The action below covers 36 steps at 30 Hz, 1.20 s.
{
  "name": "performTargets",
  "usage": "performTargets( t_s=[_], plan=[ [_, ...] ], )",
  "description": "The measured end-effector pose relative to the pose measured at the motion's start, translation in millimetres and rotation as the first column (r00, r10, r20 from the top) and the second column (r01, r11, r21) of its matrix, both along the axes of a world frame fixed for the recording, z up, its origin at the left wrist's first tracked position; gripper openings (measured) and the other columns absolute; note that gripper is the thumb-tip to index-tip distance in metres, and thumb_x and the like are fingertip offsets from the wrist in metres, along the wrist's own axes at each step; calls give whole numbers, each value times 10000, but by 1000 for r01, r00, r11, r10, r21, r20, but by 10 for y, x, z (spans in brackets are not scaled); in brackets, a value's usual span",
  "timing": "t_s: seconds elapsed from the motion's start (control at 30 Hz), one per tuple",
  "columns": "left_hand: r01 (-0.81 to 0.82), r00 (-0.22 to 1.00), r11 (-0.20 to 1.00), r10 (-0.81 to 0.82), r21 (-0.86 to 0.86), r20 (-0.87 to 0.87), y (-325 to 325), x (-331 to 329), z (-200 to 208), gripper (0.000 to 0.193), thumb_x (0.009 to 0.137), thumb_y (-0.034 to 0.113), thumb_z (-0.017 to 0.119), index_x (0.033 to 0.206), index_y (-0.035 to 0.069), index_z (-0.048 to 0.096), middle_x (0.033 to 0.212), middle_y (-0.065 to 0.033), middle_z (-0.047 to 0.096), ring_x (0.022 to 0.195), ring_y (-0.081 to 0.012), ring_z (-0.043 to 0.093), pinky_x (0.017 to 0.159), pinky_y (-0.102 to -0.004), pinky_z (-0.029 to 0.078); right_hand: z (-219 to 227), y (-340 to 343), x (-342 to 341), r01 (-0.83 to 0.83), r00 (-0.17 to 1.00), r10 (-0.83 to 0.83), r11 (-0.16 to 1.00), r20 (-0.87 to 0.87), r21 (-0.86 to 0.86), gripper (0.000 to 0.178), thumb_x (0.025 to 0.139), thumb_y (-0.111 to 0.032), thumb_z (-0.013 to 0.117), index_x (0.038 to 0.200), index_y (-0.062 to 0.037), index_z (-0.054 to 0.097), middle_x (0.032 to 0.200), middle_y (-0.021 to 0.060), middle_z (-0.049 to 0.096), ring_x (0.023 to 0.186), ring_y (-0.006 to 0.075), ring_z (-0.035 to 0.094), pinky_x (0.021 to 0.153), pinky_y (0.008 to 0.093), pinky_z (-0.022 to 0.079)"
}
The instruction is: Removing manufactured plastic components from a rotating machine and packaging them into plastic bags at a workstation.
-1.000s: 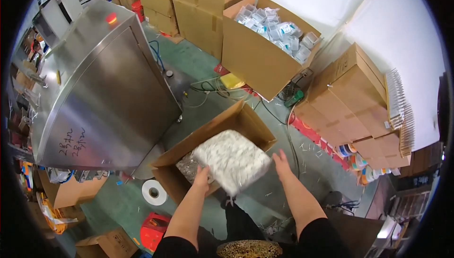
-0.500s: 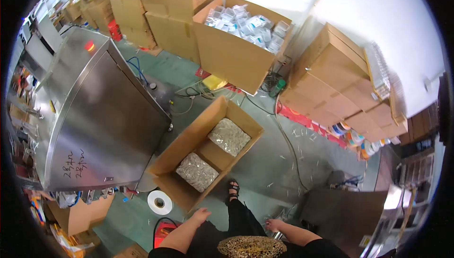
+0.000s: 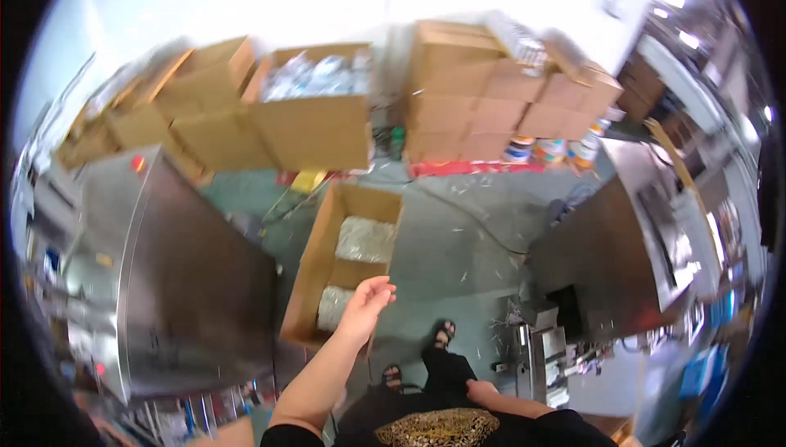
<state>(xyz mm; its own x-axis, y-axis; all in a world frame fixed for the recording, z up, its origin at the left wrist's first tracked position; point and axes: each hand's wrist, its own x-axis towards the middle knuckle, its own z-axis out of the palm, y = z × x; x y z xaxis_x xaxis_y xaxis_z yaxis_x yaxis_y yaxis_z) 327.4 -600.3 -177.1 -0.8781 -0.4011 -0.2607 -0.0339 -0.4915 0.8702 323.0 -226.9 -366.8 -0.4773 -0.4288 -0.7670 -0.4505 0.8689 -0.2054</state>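
Observation:
My left hand (image 3: 370, 300) is held out above the near right part of an open cardboard box (image 3: 315, 250) on the floor. Its fingers are loosely bent, with nothing visible between them. Inside that box lie two clear plastic bags of pale contents, one far bag (image 3: 365, 240) and one near bag (image 3: 330, 305); my left hand and forearm partly cover the near one. My right hand (image 3: 481, 391) hangs low beside my thigh, small and blurred, so its fingers cannot be made out.
Left stands a large steel cabinet (image 3: 196, 275), right another steel machine (image 3: 602, 242). Along the wall are stacked cartons (image 3: 458, 95) and an open carton (image 3: 315, 132) of clear plastic containers. A cable (image 3: 467, 214) crosses the green floor (image 3: 434, 259), which has scattered pale scraps.
My left hand has risen and reached forward over the floor box. My right hand has stayed low near my thigh. The view has turned right and up, showing more wall and the right machine.

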Motion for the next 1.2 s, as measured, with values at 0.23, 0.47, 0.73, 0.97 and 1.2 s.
performTargets(
  t_s=[0.23,0.47,0.73,0.97,1.2],
  plan=[
    [728,325,588,-749,-352,-577,1039,-15,1828,852,793,644,297,1188,-107,369,1110,-226,497,1067,-288,453,920,-392,317,-178,892,961,511,857,-512,859,61,21,266,732,-231,501,943,-72,529,880,191,591,849,354,562,737,439,441],
    [705,-694,-192,-385,-683,-608,2499,131,2569,1111,621,826,91,1326,-32,139,1386,-221,70,1288,-354,-5,983,-504,-28,-49,1509,1874,634,758,-631,772,165,40,331,721,-269,521,988,-74,539,928,183,587,885,344,557,762,424,438],
    [470,-796,-697,-69,-541,-601,4373,367,2750,1131,635,818,112,1275,-109,219,1361,-287,80,1265,-434,-15,921,-607,-14,36,2257,3097,894,420,-824,448,381,-18,406,708,-311,543,1040,-77,550,983,173,581,925,333,552,790,407,435],
    [553,-803,-729,-596,-403,-24,5913,620,1604,721,815,513,373,1305,-5,259,1357,-156,261,1270,-259,221,1029,-424,41,-201,2864,3768,973,153,-890,211,429,91,478,732,-383,514,1142,-137,512,1120,135,530,1038,294,500,873,394,395],
    [668,-461,-743,-369,41,807,5460,931,-1359,541,827,305,526,1241,0,360,1187,-121,476,1082,-201,452,896,-301,363,-170,2882,4013,986,123,-859,163,497,38,421,718,-298,530,1098,-116,539,1050,132,567,975,292,537,814,396,427]
  ],
)
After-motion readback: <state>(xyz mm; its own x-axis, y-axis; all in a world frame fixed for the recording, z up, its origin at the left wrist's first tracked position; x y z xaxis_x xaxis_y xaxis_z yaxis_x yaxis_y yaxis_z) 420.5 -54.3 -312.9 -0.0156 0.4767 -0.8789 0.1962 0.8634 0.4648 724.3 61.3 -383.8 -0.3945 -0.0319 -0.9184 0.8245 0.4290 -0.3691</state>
